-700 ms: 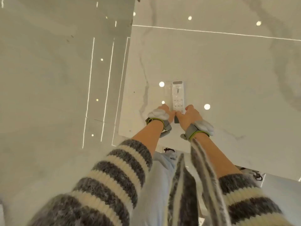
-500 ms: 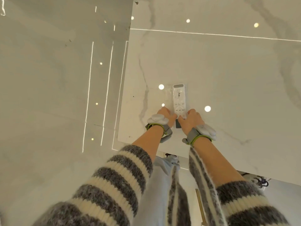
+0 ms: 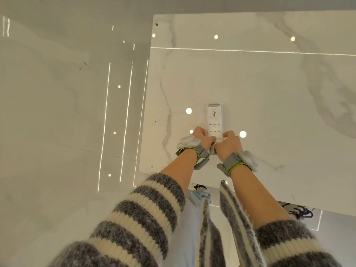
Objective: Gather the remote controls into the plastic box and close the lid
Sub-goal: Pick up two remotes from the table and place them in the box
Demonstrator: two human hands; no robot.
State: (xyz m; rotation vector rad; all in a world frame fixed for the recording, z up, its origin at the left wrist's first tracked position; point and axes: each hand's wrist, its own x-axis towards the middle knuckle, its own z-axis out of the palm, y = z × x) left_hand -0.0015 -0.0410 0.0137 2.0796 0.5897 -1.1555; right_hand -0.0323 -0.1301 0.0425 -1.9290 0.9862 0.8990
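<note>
A slim white remote control (image 3: 215, 120) in a clear plastic wrap lies lengthwise on the glossy white marble table (image 3: 269, 89). My left hand (image 3: 202, 138) grips its near end from the left, fingers curled on it. My right hand (image 3: 229, 143) holds the same near end from the right. A darker grey part shows under the remote's near end between my wrists. No plastic box is in view.
The table's left edge runs down near x 750 and its near edge crosses below my wrists. Shiny pale floor (image 3: 57, 112) lies to the left. Both wrists wear grey bands with white sensors. Dark-laced shoes (image 3: 300, 211) show under the table edge.
Both hands stay on the remote's near end. The view has tilted so the table and remote sit lower in the frame; my fingers have closed further over the remote.
</note>
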